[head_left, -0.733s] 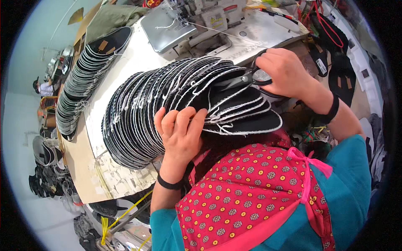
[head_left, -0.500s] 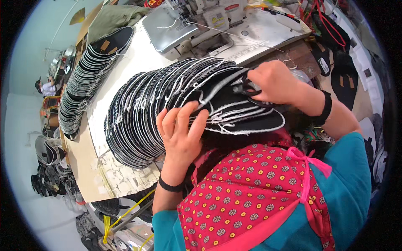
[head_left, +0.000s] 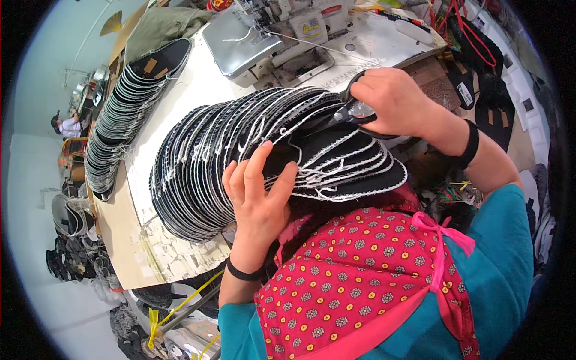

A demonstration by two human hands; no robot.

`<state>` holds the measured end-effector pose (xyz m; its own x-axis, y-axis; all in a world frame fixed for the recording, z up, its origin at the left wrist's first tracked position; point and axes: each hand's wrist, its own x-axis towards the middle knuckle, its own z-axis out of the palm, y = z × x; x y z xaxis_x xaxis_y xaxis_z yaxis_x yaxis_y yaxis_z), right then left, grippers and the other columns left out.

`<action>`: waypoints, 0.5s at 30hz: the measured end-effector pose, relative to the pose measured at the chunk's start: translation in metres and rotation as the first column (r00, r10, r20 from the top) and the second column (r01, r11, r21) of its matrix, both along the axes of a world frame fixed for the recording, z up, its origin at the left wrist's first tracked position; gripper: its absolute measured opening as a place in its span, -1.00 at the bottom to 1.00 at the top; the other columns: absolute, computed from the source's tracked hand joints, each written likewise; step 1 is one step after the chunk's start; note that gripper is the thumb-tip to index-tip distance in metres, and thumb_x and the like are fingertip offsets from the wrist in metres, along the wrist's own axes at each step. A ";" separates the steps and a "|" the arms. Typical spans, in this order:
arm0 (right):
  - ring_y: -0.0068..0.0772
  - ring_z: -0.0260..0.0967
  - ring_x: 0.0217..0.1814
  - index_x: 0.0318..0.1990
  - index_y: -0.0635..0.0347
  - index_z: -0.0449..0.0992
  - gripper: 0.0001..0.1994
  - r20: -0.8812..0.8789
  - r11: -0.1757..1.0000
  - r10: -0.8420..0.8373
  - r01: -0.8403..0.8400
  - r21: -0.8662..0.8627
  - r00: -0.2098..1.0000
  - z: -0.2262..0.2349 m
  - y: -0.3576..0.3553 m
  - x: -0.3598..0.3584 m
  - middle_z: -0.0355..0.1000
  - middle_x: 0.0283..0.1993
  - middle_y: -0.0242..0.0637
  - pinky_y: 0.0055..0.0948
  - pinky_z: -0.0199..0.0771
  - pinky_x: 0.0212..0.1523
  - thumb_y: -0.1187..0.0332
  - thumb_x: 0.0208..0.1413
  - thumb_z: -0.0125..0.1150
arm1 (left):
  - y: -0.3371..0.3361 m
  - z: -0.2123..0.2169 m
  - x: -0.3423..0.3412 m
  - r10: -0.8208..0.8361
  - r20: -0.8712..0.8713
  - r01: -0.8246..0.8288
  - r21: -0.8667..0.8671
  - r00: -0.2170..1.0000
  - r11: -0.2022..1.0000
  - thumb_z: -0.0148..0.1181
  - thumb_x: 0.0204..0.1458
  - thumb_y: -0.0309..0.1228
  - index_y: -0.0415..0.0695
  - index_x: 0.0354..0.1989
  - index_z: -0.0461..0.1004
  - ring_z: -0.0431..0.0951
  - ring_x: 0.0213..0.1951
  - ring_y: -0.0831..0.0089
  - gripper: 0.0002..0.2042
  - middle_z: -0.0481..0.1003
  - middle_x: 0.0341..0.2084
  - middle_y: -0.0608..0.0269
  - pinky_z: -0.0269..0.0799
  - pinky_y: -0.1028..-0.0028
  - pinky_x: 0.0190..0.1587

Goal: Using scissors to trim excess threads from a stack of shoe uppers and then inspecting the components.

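A long row of black insoles (head_left: 198, 162) with white stitched edges lies fanned across the table in front of me, loose white thread ends hanging from several. My left hand (head_left: 259, 195) rests against the near side of this row, its fingers spread over the insole edges. Black-handled scissors (head_left: 345, 115) are gripped in my right hand (head_left: 393, 102). Their blades point left over the upper insoles at the row's right end, close to the white edging. Whether the blades touch a thread cannot be made out.
A second curved row of insoles (head_left: 129, 114) runs along the table's left side. At the back stands a sewing machine (head_left: 300, 36) with a metal plate (head_left: 240, 45). More black pieces (head_left: 495, 114) lie at the right. Yellow straps (head_left: 180, 309) hang below the near table edge.
My right hand has drawn up and slightly right, bringing the scissors into plainer view. The pale strand it was pulling near the top insoles no longer stretches toward it. My left hand stays nearly still.
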<state>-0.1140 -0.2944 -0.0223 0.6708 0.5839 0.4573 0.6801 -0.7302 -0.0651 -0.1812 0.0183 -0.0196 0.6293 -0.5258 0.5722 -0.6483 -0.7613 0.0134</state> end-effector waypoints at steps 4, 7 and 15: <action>-0.08 0.49 -0.32 -0.40 0.17 0.43 -0.64 0.017 0.999 -0.033 0.033 0.009 0.999 -0.008 0.021 -0.003 0.46 -0.47 -0.18 -0.17 0.50 -0.26 0.13 -0.18 0.43 | -0.002 0.010 -0.002 -0.024 -0.076 0.029 0.066 0.997 0.997 0.15 -0.10 -0.55 0.09 -0.15 0.69 0.30 0.15 0.18 -0.65 0.38 0.23 0.16 0.15 0.15 0.25; -0.10 0.49 -0.39 -0.41 0.16 0.43 -0.65 -0.078 0.998 -0.017 0.012 -0.060 0.997 -0.015 0.017 -0.008 0.45 -0.50 -0.21 -0.17 0.50 -0.34 0.13 -0.16 0.43 | -0.004 0.014 -0.003 -0.009 -0.103 0.016 0.070 0.995 0.997 0.15 -0.11 -0.55 0.15 -0.14 0.70 0.33 0.12 0.21 -0.63 0.40 0.21 0.19 0.14 0.18 0.24; -0.05 0.44 -0.41 -0.41 0.14 0.38 -0.63 -0.048 0.996 0.082 -0.081 0.026 0.995 0.001 -0.017 -0.015 0.40 -0.51 -0.22 -0.12 0.43 -0.39 0.17 -0.18 0.46 | -0.004 0.011 -0.002 0.028 -0.112 -0.027 0.014 0.993 1.000 0.16 -0.25 -0.60 -0.05 -0.13 0.60 0.39 -0.05 0.19 -0.60 0.47 -0.15 0.22 0.20 0.13 0.18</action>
